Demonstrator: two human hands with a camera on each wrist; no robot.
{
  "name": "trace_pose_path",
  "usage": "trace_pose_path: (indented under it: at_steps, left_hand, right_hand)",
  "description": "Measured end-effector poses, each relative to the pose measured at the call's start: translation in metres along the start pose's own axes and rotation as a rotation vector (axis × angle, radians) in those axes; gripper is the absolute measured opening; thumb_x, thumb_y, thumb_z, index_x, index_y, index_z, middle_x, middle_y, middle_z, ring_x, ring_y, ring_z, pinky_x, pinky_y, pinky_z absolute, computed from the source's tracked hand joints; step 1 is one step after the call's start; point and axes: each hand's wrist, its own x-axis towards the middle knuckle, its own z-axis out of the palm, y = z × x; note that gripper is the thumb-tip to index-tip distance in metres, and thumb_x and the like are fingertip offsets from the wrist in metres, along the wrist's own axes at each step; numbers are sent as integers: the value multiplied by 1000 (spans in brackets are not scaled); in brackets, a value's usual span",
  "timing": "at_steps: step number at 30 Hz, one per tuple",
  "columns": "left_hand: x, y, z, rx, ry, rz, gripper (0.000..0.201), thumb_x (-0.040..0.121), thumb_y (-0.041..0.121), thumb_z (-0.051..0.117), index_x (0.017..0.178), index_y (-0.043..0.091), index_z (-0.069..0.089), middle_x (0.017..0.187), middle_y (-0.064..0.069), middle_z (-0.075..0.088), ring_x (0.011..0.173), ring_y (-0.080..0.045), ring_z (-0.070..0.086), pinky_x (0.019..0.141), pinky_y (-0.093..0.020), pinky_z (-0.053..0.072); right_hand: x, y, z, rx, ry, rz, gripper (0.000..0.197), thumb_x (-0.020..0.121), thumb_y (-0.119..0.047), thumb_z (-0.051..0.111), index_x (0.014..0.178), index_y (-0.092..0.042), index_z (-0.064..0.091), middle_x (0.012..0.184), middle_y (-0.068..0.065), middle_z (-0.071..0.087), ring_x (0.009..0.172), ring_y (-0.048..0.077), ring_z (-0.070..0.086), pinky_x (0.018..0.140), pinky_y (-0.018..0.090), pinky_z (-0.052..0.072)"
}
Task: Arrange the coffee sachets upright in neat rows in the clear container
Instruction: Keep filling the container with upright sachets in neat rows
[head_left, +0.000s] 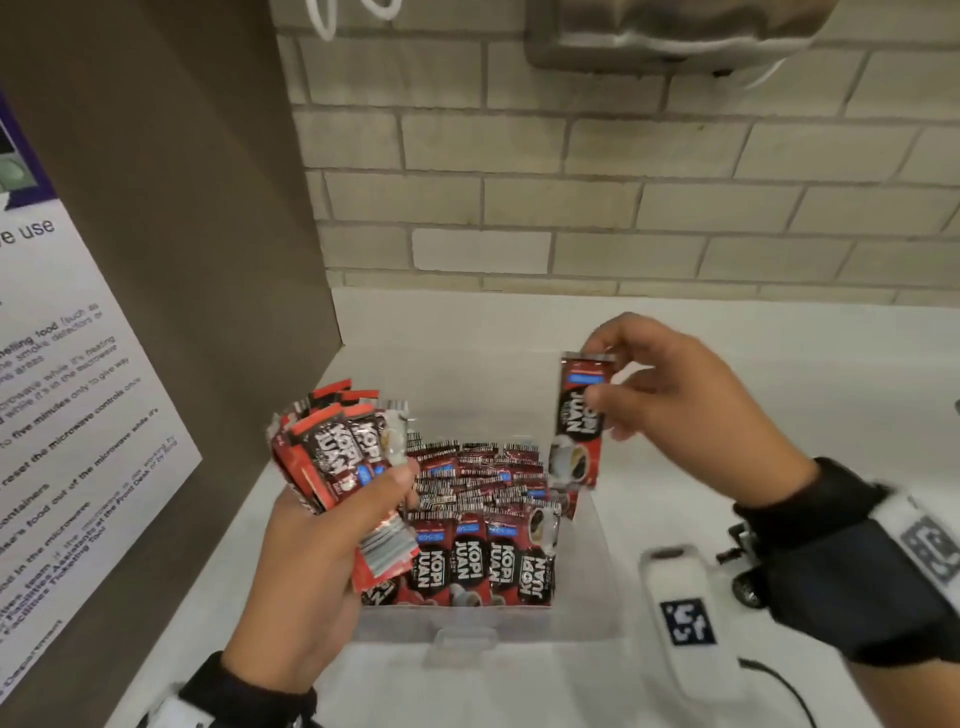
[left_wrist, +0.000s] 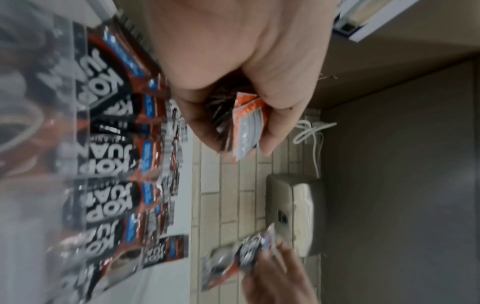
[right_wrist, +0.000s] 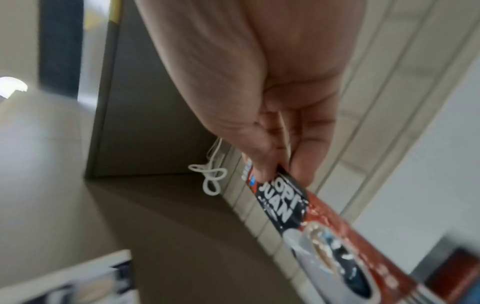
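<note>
Towel dispenser (head_left: 670, 31) on brick wall (head_left: 623, 182) above container (head_left: 587, 597), notice (head_left: 78, 415) at L

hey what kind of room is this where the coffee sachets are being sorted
Probably a shared pantry or break room in an office or dormitory. A posted notice gives microwave-use rules, a metal paper towel dispenser hangs on the tiled wall, and the clear container sits on a white counter.

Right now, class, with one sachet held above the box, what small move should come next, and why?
Probably lower the single sachet in the right hand straight down into the container. It hangs upright over the right edge of the rows, while the left hand grips a bundle waiting its turn.
</note>
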Motion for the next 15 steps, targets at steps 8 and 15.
trace_pose_path:
  at_steps: [8,15]
  left_hand:
    - [1,4,-10,-51,43,20,107,19,43,95,114,4,63,89,-6,73,76,-17,72,57,-28,55]
    - [3,2,-10,-51,45,-7,98,7,43,94,97,11,70,81,-9,73,68,-20,72,53,-34,55]
  right_hand:
    - [6,48,10,-288,-19,97,32,82,1,64,80,-28,50,84,-1,59,59,15,64,59,29,50]
    - [13,49,12,-278,49,37,34,84,-2,63,80,-31,46,83,-4,59,64,21,66,62,35,51]
